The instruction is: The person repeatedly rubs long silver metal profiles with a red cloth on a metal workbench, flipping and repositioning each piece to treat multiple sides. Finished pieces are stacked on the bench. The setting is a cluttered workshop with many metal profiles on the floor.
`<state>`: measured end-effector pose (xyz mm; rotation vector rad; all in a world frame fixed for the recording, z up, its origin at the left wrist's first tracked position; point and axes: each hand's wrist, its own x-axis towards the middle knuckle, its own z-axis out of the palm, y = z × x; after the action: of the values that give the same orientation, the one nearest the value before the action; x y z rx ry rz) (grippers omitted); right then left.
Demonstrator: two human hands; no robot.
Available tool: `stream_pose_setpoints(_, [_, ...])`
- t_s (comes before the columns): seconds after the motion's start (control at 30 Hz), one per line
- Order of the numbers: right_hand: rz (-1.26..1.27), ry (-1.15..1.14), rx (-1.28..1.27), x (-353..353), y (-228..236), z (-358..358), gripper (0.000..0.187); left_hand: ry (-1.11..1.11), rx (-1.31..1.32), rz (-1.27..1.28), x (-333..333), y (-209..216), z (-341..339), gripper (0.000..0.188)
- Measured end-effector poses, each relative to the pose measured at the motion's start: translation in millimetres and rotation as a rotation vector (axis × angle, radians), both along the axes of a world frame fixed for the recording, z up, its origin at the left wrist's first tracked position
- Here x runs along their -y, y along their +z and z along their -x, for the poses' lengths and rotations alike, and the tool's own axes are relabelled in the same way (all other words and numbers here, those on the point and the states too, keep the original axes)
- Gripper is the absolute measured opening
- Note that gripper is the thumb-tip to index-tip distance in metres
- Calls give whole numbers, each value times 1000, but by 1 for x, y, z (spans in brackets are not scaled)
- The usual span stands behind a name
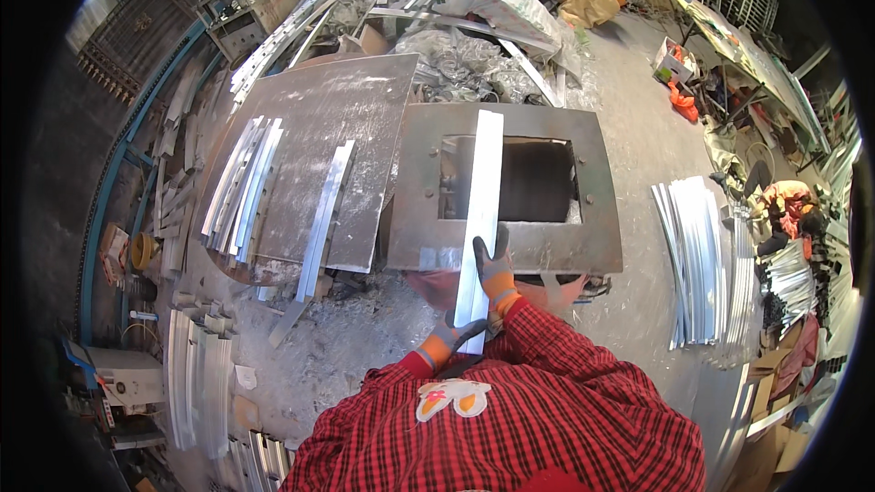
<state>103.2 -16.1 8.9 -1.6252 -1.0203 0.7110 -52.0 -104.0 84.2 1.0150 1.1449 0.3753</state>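
Note:
A long, flat silver metal profile lies lengthwise in front of me, its far part over a steel machine table with a rectangular opening. It crosses the left part of that opening. My left hand, in a grey and orange glove, grips the profile's near end. Farther up, my right hand, gloved alike, is closed around its right edge by the table's front. Left of the machine, a dark board carries a bundle of similar profiles and one separate profile overhanging its near edge.
Stacked profiles stand on the floor at left and right. Behind the machine is a heap of clear plastic wrap. A co-worker bends among piles at the far right, below a long table.

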Motion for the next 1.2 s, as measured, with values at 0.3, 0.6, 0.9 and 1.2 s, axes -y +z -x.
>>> stream_pose_setpoints(0.3, [38, 494, 1045, -137, 73, -83, 69, -513, -396, -993, -116, -54, -72, 51])
stream_pose_setpoints(0.6, [-22, 503, 937, -42, 41, -57, 76, -27, -156, -362, -7, -95, -47, 58])
stream_pose_setpoints(0.9, [40, 643, 893, 123, 13, -1, 79, 92, -4, -22, 163, -153, 11, 71])
stream_pose_setpoints(1.2, [-77, 498, 891, -38, 46, -42, 73, 145, -102, -263, -8, -123, -35, 63])
